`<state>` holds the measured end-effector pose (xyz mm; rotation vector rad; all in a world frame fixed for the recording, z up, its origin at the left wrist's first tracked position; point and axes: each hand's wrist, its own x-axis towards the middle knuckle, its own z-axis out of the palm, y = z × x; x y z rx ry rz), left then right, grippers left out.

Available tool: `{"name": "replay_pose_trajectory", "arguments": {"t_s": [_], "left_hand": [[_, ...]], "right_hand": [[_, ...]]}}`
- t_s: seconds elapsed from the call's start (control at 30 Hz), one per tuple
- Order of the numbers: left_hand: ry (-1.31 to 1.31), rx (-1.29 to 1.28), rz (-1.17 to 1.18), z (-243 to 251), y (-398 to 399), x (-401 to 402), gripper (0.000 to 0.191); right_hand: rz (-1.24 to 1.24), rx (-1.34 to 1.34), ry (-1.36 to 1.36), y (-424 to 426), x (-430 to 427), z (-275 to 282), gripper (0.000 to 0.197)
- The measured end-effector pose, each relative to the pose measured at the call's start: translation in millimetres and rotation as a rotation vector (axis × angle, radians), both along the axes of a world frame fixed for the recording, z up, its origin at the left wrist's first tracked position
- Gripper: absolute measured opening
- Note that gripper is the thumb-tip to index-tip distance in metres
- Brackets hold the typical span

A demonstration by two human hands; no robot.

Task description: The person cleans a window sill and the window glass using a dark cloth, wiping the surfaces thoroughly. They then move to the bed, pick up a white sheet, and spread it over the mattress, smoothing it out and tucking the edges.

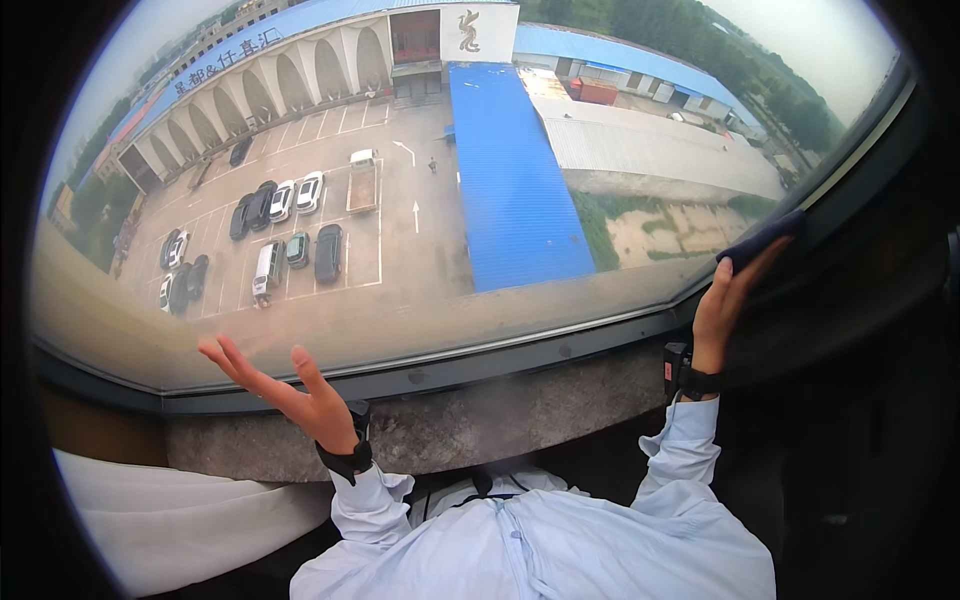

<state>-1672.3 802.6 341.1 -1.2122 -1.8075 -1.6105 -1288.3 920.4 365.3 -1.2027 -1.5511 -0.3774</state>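
My right hand [724,307] holds a dark folded cloth [761,241] against the right side of the window frame, near its lower right corner. At the lower left of the window glass [420,307], my left hand [304,397] is raised with its fingers spread and nothing in it. Whether its fingertips touch the glass I cannot tell. Both wrists wear black straps with a small dark device. The dark metal window frame [480,365] runs between my hands, above a stone sill [480,421].
A white curtain [187,525] hangs at the lower left, beside the sill. The right side indoors is very dark. Beyond the glass, far below, lie a car park with several vehicles, a blue metal roof [517,180] and other buildings.
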Motion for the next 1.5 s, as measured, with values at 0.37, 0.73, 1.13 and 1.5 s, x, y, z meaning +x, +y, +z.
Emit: {"name": "replay_pose_trajectory", "arguments": {"t_s": [0.37, 0.73, 1.13, 1.5], "left_hand": [[-0.015, -0.07, -0.086, 5, -19, 6, 0.053], [0.033, -0.209, -0.148, -8, -55, -29, 0.044], [-0.121, -0.118, -0.182, -10, -59, -29, 0.03], [-0.324, -0.079, -0.106, -50, -109, -66, 0.013]], "right_hand": [[0.224, -0.203, 0.372, -28, -29, -57, 0.066], [0.215, -0.257, 0.393, -61, -141, -53, 0.083], [0.427, -0.136, -0.088, -58, -188, -69, 0.062], [0.687, -0.065, -0.61, -97, -325, -77, 0.06]]}}
